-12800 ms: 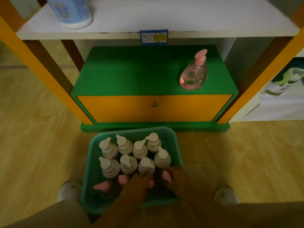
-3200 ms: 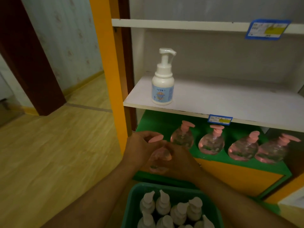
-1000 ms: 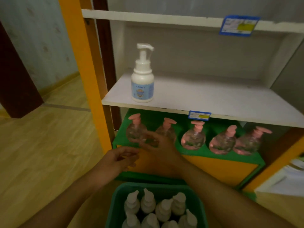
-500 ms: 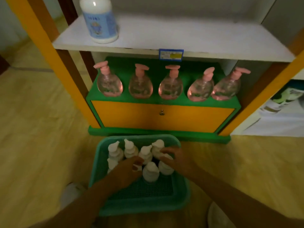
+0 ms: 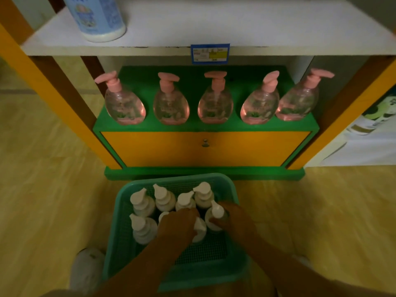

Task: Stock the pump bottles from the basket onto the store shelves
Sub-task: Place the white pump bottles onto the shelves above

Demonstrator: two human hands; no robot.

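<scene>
In the lower middle of the frame, your two hands are down inside the teal plastic mesh basket, which sits on the yellowish wooden floor just in front of the orange-fronted cabinet. Your right hand wraps thumb and fingers round the rightmost white plastic pump bottle of the near row, its pump head poking up above your thumb. Your left hand lies just beside it, knuckles up and fingers bent down among the other white plastic pump bottles. Whether it grips one cannot be told, since the hand hides what is under it. The hands are close but apart, with one white bottle between them. The rest stand upright in the far half of the basket. Across the middle of the frame, five clear pink pump bottles stand in a row on the green top of the cabinet. At the upper left, a white bottle with a blue label stands on the white shelf board, whose front edge carries a blue price tag
</scene>
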